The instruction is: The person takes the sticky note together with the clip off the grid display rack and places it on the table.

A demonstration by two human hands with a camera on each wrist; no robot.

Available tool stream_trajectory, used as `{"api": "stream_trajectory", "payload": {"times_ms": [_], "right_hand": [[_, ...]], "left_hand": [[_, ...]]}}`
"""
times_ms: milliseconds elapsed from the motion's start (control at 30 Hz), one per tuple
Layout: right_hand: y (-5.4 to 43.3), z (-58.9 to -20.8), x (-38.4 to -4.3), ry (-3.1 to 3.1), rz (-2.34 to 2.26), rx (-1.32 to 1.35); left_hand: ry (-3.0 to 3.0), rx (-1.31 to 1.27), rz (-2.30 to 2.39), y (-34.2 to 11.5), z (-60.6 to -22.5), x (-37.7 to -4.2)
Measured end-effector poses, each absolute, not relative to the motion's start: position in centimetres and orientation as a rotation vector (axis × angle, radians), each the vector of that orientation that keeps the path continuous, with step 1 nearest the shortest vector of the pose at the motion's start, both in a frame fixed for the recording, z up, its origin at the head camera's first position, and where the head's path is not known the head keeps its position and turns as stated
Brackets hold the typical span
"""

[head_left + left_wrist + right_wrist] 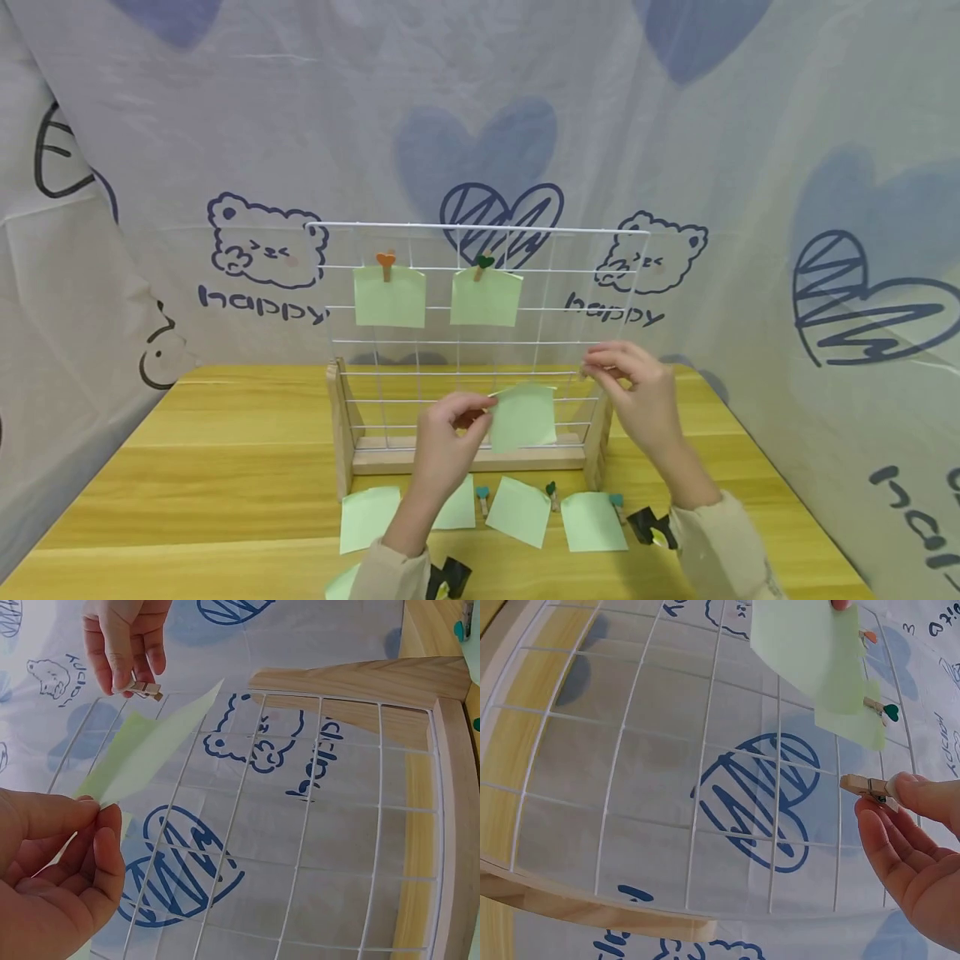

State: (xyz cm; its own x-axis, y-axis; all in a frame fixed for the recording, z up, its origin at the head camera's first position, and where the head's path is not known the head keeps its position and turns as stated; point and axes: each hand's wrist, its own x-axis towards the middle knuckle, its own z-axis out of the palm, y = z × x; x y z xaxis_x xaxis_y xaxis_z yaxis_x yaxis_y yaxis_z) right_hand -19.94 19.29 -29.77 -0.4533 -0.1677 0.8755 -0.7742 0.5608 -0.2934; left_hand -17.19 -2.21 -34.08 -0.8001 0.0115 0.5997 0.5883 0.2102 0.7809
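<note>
Presently a green paper square (525, 421) is in front of the white wire grid (480, 227), pinched by the left hand (447, 442); the right hand (641, 396) pinches a wooden clothespin (856, 784). Higher up hang two clipped notes (390, 302).

At four o'clock, the right hand (919, 859) pinches a wooden clothespin (860, 785); toward two, a green note (846, 730) hangs clipped.
</note>
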Motion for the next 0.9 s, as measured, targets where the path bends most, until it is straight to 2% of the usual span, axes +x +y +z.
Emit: {"api": "stream_trajectory", "payload": {"times_ms": [900], "right_hand": [[17.5, -34.7, -18.4, -2.067, 1.012, 0.809]], "left_hand": [[-2.123, -0.528, -1.650, -4.1, -36.1, -15.9]]}}
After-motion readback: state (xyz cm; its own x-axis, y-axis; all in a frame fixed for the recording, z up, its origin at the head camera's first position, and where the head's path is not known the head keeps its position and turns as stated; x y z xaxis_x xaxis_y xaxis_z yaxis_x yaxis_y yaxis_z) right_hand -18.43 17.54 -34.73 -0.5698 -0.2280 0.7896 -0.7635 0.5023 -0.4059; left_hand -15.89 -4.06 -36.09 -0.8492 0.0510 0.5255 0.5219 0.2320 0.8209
